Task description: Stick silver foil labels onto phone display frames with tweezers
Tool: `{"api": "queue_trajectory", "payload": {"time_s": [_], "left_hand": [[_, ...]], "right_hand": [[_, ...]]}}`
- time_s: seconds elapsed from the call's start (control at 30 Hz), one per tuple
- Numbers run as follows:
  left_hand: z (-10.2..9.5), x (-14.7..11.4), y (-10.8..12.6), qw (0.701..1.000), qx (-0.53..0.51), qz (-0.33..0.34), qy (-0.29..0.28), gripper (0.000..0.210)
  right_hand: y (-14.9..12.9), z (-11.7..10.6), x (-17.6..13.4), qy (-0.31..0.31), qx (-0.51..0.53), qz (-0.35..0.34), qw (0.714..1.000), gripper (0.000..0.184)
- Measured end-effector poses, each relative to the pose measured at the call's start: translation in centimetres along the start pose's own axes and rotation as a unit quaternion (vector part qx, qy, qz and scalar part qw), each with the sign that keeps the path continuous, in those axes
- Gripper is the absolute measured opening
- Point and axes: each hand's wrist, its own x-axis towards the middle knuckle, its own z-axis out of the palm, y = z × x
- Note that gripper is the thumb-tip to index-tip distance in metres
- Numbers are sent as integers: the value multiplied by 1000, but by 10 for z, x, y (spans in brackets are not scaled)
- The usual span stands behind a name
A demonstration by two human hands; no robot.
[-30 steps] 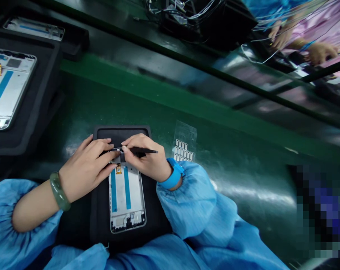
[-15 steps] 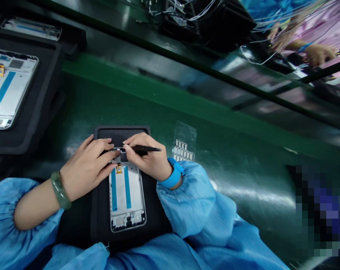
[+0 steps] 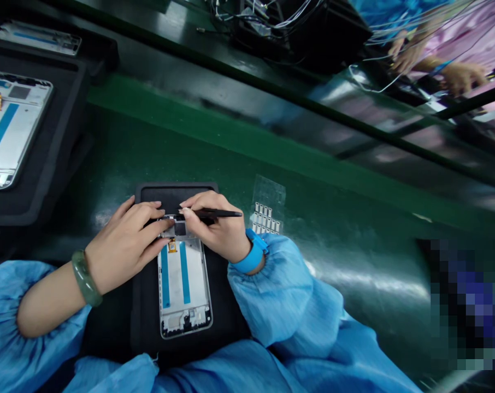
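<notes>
A phone mid-frame (image 3: 196, 284), silvery with two blue strips and a small orange flex connector (image 3: 172, 246), lies in a black foam tray (image 3: 145, 305). My left hand (image 3: 127, 245) is spread over its upper left corner, fingers apart and fingertips touching the frame. My right hand (image 3: 217, 229) pinches slim black tweezers (image 3: 221, 213) over the frame's top edge. Their tip is hidden by the fingers, so I cannot tell whether it touches anything.
A clear sheet with rows of small pieces (image 3: 266, 215) lies right of the tray on the green table (image 3: 333, 218). More black trays (image 3: 67, 125) bearing phone frames are stacked at left. Cables (image 3: 288, 19) and a co-worker's hands (image 3: 463, 76) appear beyond the bench rail.
The tweezers' rear end has swung a little to the right and up in my right hand. My left hand stays almost in place on the frame.
</notes>
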Motion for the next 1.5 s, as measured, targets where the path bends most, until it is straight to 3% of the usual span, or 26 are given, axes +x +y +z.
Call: {"api": "queue_trajectory", "payload": {"time_s": [0.4, 0.63, 0.87, 1.07, 1.5], "left_hand": [[-2, 1, 0, 1000, 8, 0, -9, 26], [-3, 2, 0, 1000, -8, -7, -13, 24], [-3, 2, 0, 1000, -9, -10, -4, 24], [-3, 2, 0, 1000, -19, -11, -14, 25], [-3, 2, 1, 999, -28, -17, -1, 22]], "right_hand": [[0, 0, 2, -38, -12, -6, 999, 7], [-1, -1, 1, -46, -11, 23, 999, 5], [1, 2, 0, -55, 3, -12, 998, 5], [1, 0, 1, -21, 14, -12, 1000, 9], [1, 1, 1, -59, 3, -25, 998, 4]]}}
